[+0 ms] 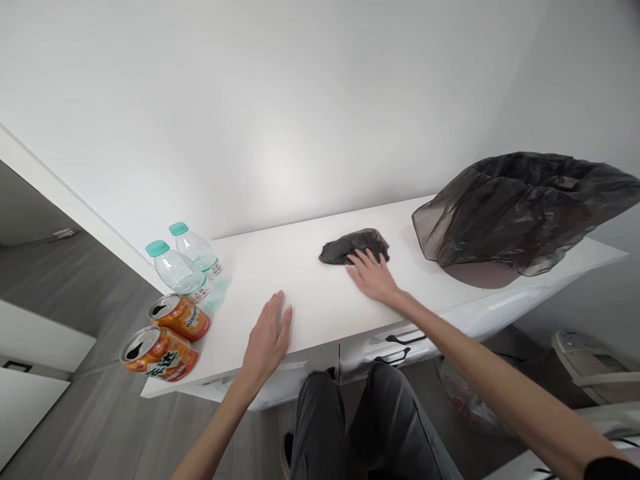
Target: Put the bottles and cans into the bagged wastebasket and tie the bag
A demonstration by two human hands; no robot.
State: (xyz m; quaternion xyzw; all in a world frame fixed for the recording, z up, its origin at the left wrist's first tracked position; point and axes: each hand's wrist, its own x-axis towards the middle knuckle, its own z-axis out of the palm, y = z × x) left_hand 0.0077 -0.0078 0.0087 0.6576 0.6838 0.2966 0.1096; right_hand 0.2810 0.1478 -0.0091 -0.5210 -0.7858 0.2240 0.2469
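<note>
My right hand (371,275) lies with fingers spread over the near edge of a crumpled dark plastic bag (353,245) on the white cabinet top (300,267). Its fingertips touch the bag without wrapping round it. Flat on the cabinet near the front edge rests my left hand (269,337), fingers stretched out, holding nothing. Left of it stand two orange drink cans, one (163,357) at the front corner and another (183,317) just behind; both tops are opened. Behind the cans are two clear plastic bottles with teal caps, a nearer one (177,272) and a farther one (195,250).
At the right end of the cabinet stands a bin (483,275) lined with a dark, translucent bag (515,213). A white wall (300,120) rises behind. Drawers with black handles (405,339) are below. On the floor at right sit a clear bag (470,397) and a white stool-like object (595,367).
</note>
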